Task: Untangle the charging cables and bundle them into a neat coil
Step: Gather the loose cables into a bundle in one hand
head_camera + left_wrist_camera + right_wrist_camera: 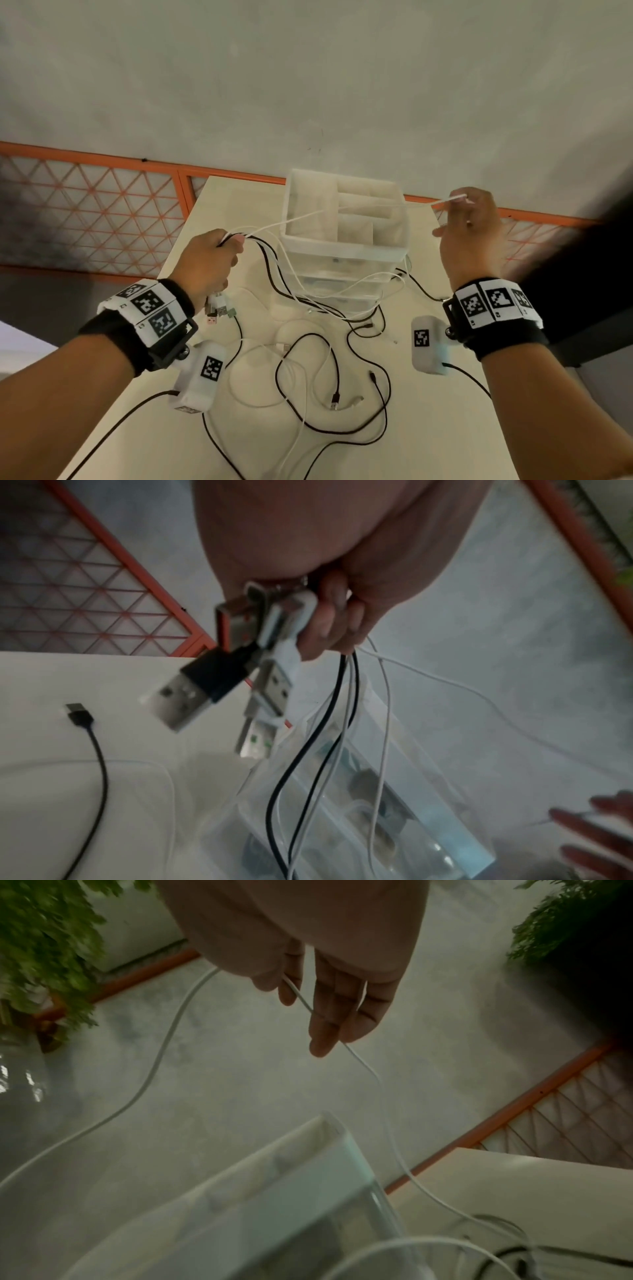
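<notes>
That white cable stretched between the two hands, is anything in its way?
Yes. The white cable runs from the left hand to the right hand straight over the open top of the clear drawer organizer, which stands between the hands. Lower down, other cables lie looped across it on the table.

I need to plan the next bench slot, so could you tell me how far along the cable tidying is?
Early stage. Done: the left hand grips several USB plug ends gathered together. In hand: the right hand pinches one white cable, drawn over the clear organiser. Left: black and white cables lie looped and crossed on the table; no coil is formed.
</notes>
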{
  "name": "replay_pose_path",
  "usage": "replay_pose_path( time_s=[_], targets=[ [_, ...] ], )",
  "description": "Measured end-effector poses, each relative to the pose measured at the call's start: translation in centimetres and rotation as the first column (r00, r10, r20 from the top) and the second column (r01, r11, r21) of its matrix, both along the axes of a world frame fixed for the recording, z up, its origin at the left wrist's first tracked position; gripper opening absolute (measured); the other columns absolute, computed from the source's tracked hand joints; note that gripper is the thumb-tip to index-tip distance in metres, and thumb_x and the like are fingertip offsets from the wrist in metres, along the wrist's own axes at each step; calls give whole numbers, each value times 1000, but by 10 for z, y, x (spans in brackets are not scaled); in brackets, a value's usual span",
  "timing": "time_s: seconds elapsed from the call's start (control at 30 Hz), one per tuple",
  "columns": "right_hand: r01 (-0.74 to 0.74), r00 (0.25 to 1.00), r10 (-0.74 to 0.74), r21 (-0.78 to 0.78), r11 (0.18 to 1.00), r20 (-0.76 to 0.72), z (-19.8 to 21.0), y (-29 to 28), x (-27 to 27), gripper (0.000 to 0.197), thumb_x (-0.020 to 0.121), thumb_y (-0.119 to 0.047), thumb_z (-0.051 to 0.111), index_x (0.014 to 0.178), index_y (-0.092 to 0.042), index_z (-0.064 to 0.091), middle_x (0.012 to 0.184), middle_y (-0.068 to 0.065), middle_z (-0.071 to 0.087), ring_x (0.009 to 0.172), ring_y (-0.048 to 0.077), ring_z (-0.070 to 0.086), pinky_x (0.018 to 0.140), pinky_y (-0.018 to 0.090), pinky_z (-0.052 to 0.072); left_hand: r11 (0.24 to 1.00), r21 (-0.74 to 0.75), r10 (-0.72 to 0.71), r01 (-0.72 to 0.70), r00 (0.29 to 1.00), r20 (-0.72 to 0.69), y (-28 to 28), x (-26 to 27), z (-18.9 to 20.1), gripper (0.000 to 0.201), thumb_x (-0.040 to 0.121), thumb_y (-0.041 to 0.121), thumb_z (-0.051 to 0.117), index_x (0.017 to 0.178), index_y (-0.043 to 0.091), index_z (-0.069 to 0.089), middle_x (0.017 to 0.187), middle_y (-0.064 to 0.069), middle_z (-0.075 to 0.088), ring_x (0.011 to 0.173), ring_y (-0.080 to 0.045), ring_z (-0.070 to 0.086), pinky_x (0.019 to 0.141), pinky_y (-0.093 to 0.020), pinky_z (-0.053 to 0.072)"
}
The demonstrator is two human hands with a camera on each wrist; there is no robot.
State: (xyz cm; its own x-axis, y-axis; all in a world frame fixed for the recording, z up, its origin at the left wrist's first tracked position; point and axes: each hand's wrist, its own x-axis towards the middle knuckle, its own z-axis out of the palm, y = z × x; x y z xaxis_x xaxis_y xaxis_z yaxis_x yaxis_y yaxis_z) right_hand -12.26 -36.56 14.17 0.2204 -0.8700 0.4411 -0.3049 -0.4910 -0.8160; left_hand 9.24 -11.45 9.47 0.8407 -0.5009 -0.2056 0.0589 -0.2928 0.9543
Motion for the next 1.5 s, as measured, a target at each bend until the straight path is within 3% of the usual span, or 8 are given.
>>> replay_pose_path(
  time_s=[0.27, 0.43, 0.6, 0.83, 0.97, 1.17, 1.33, 1.5],
  targets=[
    [-58, 980, 95, 208, 976, -176, -45, -10, -21, 20, 97, -23, 51, 111, -36, 58, 121, -14, 66, 69, 12, 74, 73, 39, 58, 975, -202, -113, 91, 988, -104, 0, -7, 31, 46, 100, 48, 44, 83, 8, 60, 46, 7, 29, 39, -11, 24, 39, -22, 27],
    [24, 759, 290, 470, 882, -583, -87, 2, -41, 57, 86, -5, 54, 139, -27, 53, 132, -3, 61, 106, 25, 69, 92, 36, 52, 952, -191, -252, 238, 966, -52, -4, -14, 32, 39, 104, 31, 44, 88, 3, 65, 53, 5, 42, 43, -10, 34, 46, -26, 33],
    [-304, 845, 418, 343, 889, -335, -40, 62, -15, 54, 85, -20, 73, 132, -36, 55, 82, -3, 66, 82, 13, 66, 78, 28, 53, 925, -34, -373, 378, 923, 99, -8, -27, 35, 38, 102, 30, 48, 93, 3, 72, 62, -1, 42, 44, -7, 31, 44, -20, 27],
    [-422, 576, 776, 720, 552, -257, -75, 116, 25, 21, 90, -37, 70, 90, -16, 67, 52, 1, 60, 43, 19, 52, 47, 28, 44, 880, -119, -424, 459, 874, 239, 2, -65, 48, 43, 96, 35, 54, 77, 1, 73, 50, -5, 31, 41, -7, 26, 40, -12, 26],
    [-159, 311, 720, 713, 683, -620, -106, 78, -6, 18, 90, -31, 66, 84, -13, 66, 68, 6, 73, 56, 24, 67, 58, 31, 58, 879, 10, -468, 476, 860, 204, 35, -49, 33, 51, 96, 36, 54, 66, -4, 63, 59, -12, 32, 46, -16, 26, 42, -16, 32],
    [-83, 828, 126, 102, 991, -546, -104, 44, -22, 15, 88, -22, 69, 102, -23, 70, 94, 6, 76, 88, 30, 68, 76, 29, 46, 597, 644, -688, 478, 719, 103, 62, -31, -28, 36, 100, 40, 45, 77, 26, 69, 73, -4, 63, 68, -25, 59, 63, -28, 44],
    [-131, 593, 443, 462, 877, -673, -137, 71, -23, 73, 91, -26, 66, 152, -41, 31, 121, 5, 71, 118, 30, 63, 101, 37, 47, 678, 708, -506, 198, 824, 254, 53, -49, -65, 40, 102, 35, 38, 97, 7, 65, 97, -13, 70, 92, -31, 63, 76, -35, 45],
    [-415, 450, 620, 464, 783, -643, -161, 133, -7, 42, 87, -20, 57, 122, -42, 61, 95, -11, 73, 91, 16, 68, 88, 36, 56, 836, 520, -291, 174, 945, 152, 46, -50, -62, 45, 102, 39, 43, 85, 6, 69, 83, -4, 64, 90, -29, 61, 72, -32, 38]
  ],
)
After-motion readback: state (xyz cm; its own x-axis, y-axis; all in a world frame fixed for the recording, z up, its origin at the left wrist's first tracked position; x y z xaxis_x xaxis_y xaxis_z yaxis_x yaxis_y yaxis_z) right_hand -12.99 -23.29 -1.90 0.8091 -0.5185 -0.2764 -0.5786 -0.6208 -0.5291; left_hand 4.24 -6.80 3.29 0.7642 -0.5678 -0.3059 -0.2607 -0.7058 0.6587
